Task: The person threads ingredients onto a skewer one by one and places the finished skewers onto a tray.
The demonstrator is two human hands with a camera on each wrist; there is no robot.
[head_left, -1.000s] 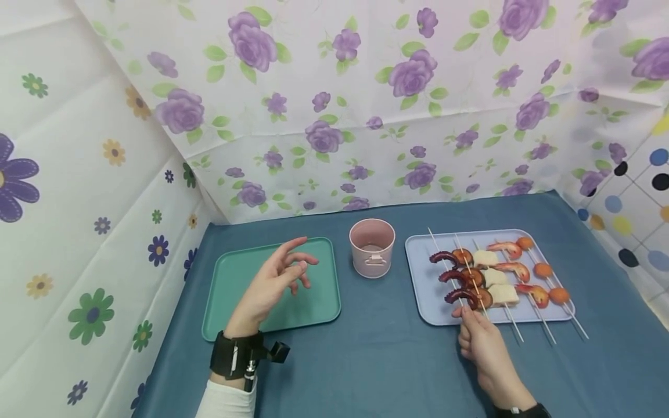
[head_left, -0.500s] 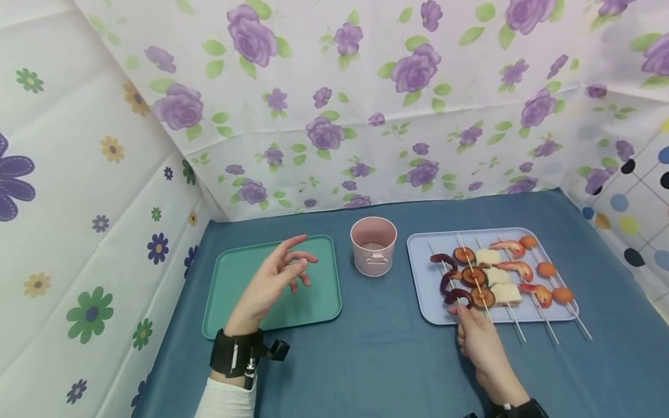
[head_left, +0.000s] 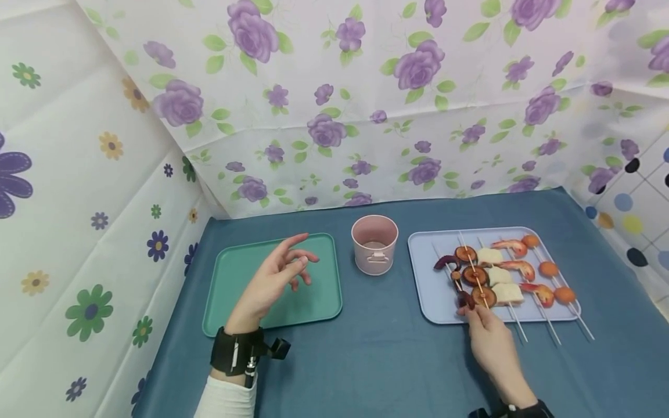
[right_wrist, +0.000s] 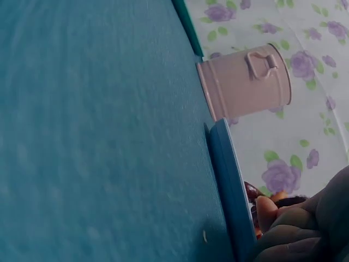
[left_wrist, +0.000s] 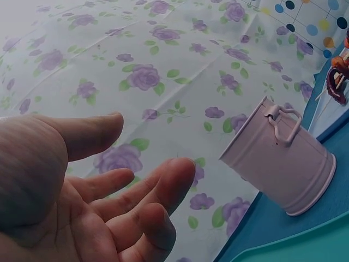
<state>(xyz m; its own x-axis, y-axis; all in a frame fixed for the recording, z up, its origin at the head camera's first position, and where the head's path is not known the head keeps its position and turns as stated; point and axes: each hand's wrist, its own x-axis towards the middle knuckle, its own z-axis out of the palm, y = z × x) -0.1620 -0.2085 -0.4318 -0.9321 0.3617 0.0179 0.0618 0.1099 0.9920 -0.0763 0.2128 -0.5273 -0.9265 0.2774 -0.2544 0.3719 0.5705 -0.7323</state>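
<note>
On the lavender tray (head_left: 425,284) in the head view lie several skewers side by side. The leftmost carries dark red octopus tentacles (head_left: 446,262), and my right hand (head_left: 492,342) pinches its near end between thumb and fingers. Beside it are skewers of mushroom slices (head_left: 483,296), white blocks (head_left: 507,294), shrimp (head_left: 538,294) and orange balls (head_left: 564,295). My left hand (head_left: 269,284) hovers over the green tray (head_left: 222,290), fingers relaxed and apart, holding nothing. In the right wrist view, the hand (right_wrist: 305,229) hides most of the skewer.
A small pink metal bucket (head_left: 374,253) with a side handle stands between the two trays. Blue cloth (head_left: 376,360) covers the table. A flowered curtain (head_left: 324,162) hangs along the back, with patterned sheets on both sides.
The octopus skewer has turned in my right hand, so its tentacles now point differently. That hand has shifted slightly right. My left hand stays as it was.
</note>
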